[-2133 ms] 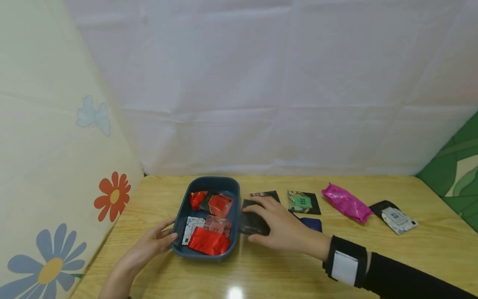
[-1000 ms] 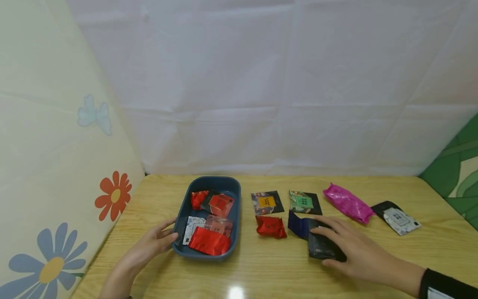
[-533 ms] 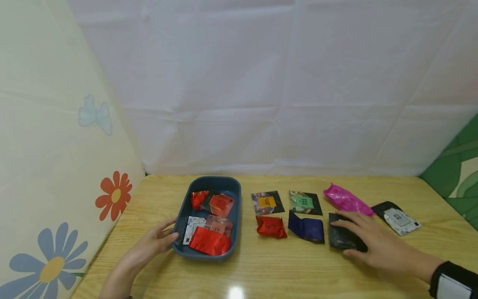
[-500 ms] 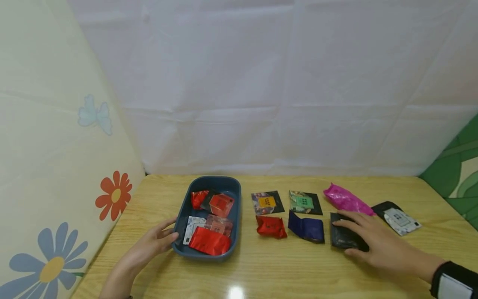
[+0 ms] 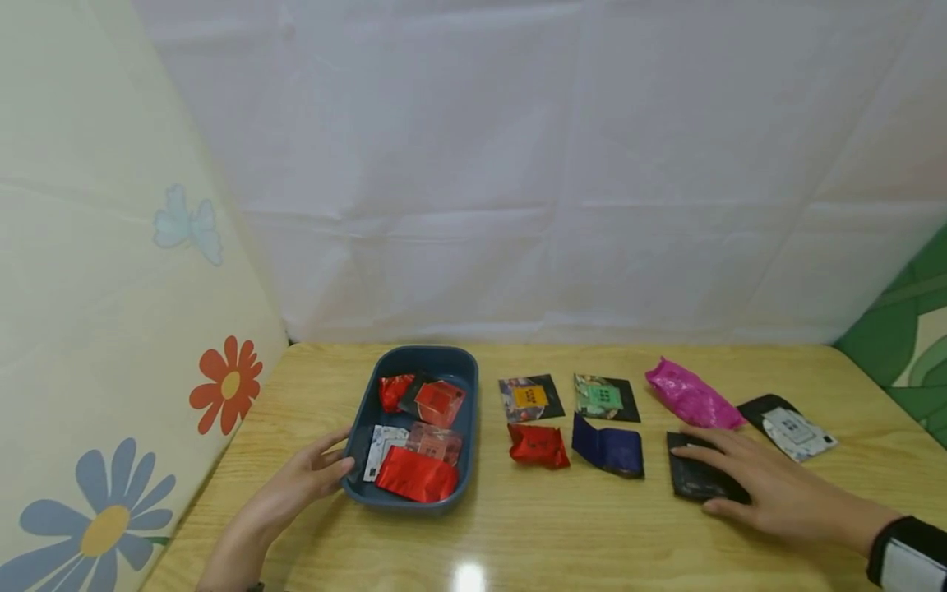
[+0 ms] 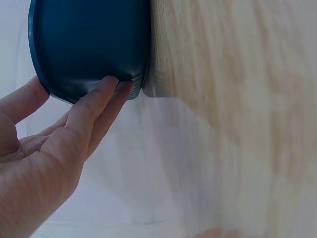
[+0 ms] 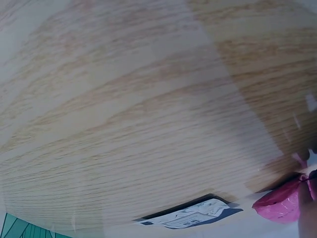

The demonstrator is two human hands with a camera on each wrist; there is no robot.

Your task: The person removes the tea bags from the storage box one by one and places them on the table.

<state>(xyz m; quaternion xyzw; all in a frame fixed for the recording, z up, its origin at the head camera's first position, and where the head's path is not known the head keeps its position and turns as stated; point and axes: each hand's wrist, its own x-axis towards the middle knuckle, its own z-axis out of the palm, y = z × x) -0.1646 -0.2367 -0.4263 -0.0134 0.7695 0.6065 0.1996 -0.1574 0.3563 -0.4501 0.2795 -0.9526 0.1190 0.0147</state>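
My left hand (image 5: 307,477) rests at the left side of a dark blue plastic bin (image 5: 473,403). In the left wrist view, straight fingers (image 6: 96,101) lie along the bin's outer wall, the thumb at its rim. Inside are a red foil packet (image 5: 418,475), a small red packet (image 5: 394,393) and several flat sachets. Over to the right, my right hand (image 5: 777,485) holds a shiny black sachet (image 5: 695,473) low at the tabletop, thumb at its near edge and fingers across its top. The palm hides part of the sachet.
Left of the black sachet lie a dark blue packet (image 5: 610,448), a red packet (image 5: 538,446), an orange-labelled sachet (image 5: 528,397) and a green-labelled sachet (image 5: 602,398). Behind it are a pink packet (image 5: 691,395) and a black-and-white sachet (image 5: 795,427). White cloth (image 5: 562,205) hangs at the back.
My right hand has moved the black sachet from beside the bin to the right, past the red and dark blue packets, uncovering them. My left hand has stayed at the bin.
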